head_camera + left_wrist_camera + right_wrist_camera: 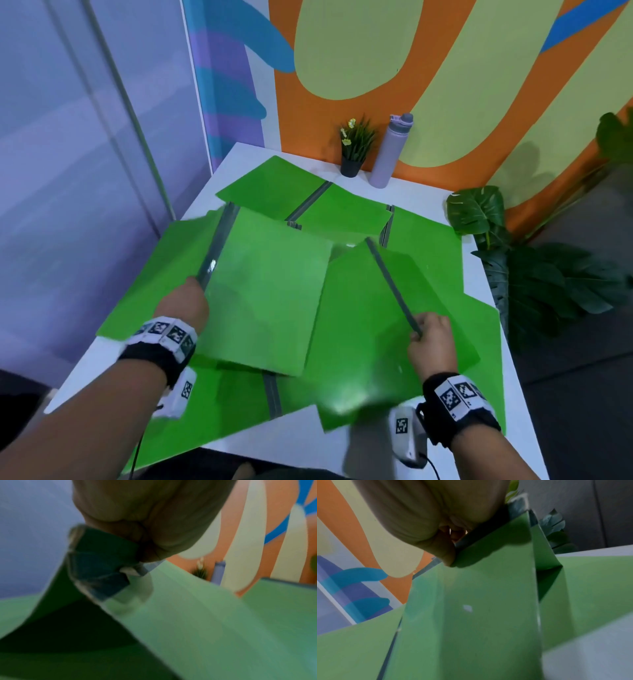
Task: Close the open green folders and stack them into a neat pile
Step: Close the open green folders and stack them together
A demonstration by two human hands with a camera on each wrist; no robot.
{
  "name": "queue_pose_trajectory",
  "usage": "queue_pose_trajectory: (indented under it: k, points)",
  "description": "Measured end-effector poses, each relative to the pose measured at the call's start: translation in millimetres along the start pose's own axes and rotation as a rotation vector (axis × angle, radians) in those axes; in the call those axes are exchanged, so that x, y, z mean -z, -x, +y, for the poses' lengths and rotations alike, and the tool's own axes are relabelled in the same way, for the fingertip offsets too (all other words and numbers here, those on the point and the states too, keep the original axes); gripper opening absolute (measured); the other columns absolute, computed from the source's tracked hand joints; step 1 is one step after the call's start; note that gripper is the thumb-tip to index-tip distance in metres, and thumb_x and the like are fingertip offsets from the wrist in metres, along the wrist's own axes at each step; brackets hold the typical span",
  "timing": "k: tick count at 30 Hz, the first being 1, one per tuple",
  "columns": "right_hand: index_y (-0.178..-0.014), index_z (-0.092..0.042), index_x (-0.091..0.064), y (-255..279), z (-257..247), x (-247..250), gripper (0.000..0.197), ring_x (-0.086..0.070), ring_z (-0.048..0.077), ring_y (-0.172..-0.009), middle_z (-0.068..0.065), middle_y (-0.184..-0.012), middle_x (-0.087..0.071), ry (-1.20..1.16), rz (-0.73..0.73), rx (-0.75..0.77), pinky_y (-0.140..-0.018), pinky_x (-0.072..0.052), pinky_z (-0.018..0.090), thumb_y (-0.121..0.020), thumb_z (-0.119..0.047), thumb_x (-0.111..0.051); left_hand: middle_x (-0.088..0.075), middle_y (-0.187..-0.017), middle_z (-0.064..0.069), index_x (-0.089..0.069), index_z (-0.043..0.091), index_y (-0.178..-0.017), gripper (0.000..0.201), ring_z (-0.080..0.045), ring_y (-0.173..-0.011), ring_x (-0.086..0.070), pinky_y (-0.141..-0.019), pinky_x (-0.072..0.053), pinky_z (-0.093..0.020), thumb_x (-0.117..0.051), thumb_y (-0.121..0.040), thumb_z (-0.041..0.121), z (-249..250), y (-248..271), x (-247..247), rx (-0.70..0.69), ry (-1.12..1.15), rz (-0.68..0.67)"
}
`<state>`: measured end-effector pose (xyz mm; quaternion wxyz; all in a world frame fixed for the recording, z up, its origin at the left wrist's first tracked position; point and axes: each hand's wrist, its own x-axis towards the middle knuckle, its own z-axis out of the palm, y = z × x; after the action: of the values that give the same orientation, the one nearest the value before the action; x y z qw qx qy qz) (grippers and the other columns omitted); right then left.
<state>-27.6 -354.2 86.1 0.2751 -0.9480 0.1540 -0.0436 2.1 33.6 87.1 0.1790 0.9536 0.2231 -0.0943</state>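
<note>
Two green folders are lifted by their grey spines above a white table (246,152) scattered with more open green folders. The left hand (185,303) is clenched around the near end of the spine of the left folder (260,291), whose covers hang down on either side like a tent over the table's left edge; the left wrist view shows the fingers (154,520) curled tight on that dark spine, though the picture is blurred. The right hand (430,337) pinches the near end of the spine of the right folder (359,325), which also hangs in a tent shape, nearer the table's right edge; in the right wrist view the thumb and fingers (447,553) close on the top fold of the green cover. The two raised folders overlap around the middle of the table. Under them another open folder (239,411) lies flat at the near edge, one (294,192) lies flat toward the far edge, and a further one (424,236) lies toward the right edge. At the far edge, beside the painted wall, stand a small potted plant (354,147) and a lilac bottle (390,150), just beside each other
</note>
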Motion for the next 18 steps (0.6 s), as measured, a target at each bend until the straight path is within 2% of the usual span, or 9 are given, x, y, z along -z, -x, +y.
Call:
queue_pose_trajectory:
  k: [2, 5, 8, 10, 12, 14, 15, 16, 18]
  points:
    - [-0.106, 0.001, -0.057, -8, -13, 19, 0.026, -0.053, 0.024, -0.094, 0.013, -0.112, -0.047, -0.046, 0.086, 0.015, -0.102, -0.04, 0.035, -0.082, 0.011, -0.052, -0.065, -0.104, -0.033, -0.048, -0.004, -0.116, 0.025, -0.046, -0.094, -0.064, -0.078, -0.049, -0.049, -0.039, -0.093, 0.001, 11, 7, 38, -0.068, 0.036, 0.143]
    - [-0.106, 0.003, -0.055, -16, -38, 47, 0.03, -0.049, 0.021, -0.084, 0.019, -0.117, -0.045, -0.142, 0.241, 0.078, -0.094, -0.042, 0.034, -0.08, 0.017, -0.049, -0.062, -0.1, -0.039, -0.049, -0.002, -0.124, 0.034, -0.053, -0.092, -0.06, -0.077, -0.046, -0.05, -0.041, -0.09, -0.001, 27, 18, 77, -0.191, 0.202, 0.316]
    - [-0.11, -0.003, -0.051, -18, -59, 61, 0.034, -0.055, 0.031, -0.09, 0.02, -0.113, -0.056, -0.196, 0.339, 0.137, -0.084, -0.044, 0.036, -0.081, 0.014, -0.048, -0.058, -0.086, -0.027, -0.05, 0.007, -0.12, 0.034, -0.043, -0.076, -0.059, -0.07, -0.051, -0.048, -0.04, -0.088, 0.004, 38, 31, 83, -0.247, 0.541, 0.338]
    - [-0.117, -0.013, -0.047, -15, -72, 64, 0.043, -0.059, 0.033, -0.095, 0.014, -0.107, -0.063, -0.182, 0.338, 0.15, -0.076, -0.047, 0.039, -0.081, 0.01, -0.048, -0.054, -0.082, -0.018, -0.048, 0.015, -0.115, 0.033, -0.038, -0.072, -0.057, -0.068, -0.055, -0.05, -0.038, -0.085, 0.008, 40, 36, 68, -0.215, 0.737, 0.254]
    - [-0.126, -0.017, -0.045, -7, -83, 59, 0.051, -0.06, 0.029, -0.097, 0.007, -0.108, -0.065, -0.098, 0.302, 0.202, -0.074, -0.048, 0.038, -0.081, 0.007, -0.05, -0.051, -0.08, -0.014, -0.047, 0.013, -0.109, 0.026, -0.033, -0.073, -0.054, -0.073, -0.056, -0.055, -0.035, -0.087, 0.007, 38, 39, 39, -0.122, 0.817, 0.107]
    - [-0.124, -0.017, -0.053, 4, -84, 46, 0.051, -0.06, 0.026, -0.098, 0.004, -0.106, -0.066, 0.043, 0.23, 0.305, -0.076, -0.054, 0.037, -0.08, 0.007, -0.054, -0.049, -0.081, -0.015, -0.047, 0.011, -0.101, 0.018, -0.03, -0.074, -0.051, -0.077, -0.054, -0.057, -0.032, -0.093, 0.005, 31, 42, 7, -0.008, 0.84, -0.06]
    - [-0.12, -0.017, -0.058, 9, -81, 35, 0.048, -0.06, 0.023, -0.096, 0.003, -0.104, -0.066, 0.117, 0.169, 0.362, -0.076, -0.056, 0.036, -0.078, 0.008, -0.055, -0.049, -0.082, -0.016, -0.049, 0.01, -0.098, 0.017, -0.029, -0.074, -0.05, -0.075, -0.052, -0.054, -0.032, -0.095, 0.006, 26, 45, -8, 0.05, 0.843, -0.14]
    - [-0.115, -0.018, -0.062, 15, -77, 24, 0.047, -0.061, 0.02, -0.093, 0.001, -0.102, -0.067, 0.177, 0.106, 0.404, -0.073, -0.057, 0.03, -0.077, 0.008, -0.056, -0.05, -0.084, -0.016, -0.051, 0.006, -0.102, 0.018, -0.029, -0.075, -0.051, -0.074, -0.05, -0.049, -0.034, -0.096, 0.008, 20, 47, -23, 0.106, 0.867, -0.22]
    - [-0.111, -0.022, -0.065, 26, -69, 5, 0.044, -0.063, 0.014, -0.088, -0.003, -0.099, -0.068, 0.231, -0.003, 0.448, -0.067, -0.05, 0.012, -0.077, 0.005, -0.057, -0.059, -0.099, -0.017, -0.049, 0.0, -0.125, 0.037, -0.033, -0.087, -0.058, -0.081, -0.048, -0.043, -0.041, -0.099, 0.025, 5, 49, -51, 0.207, 0.859, -0.358]
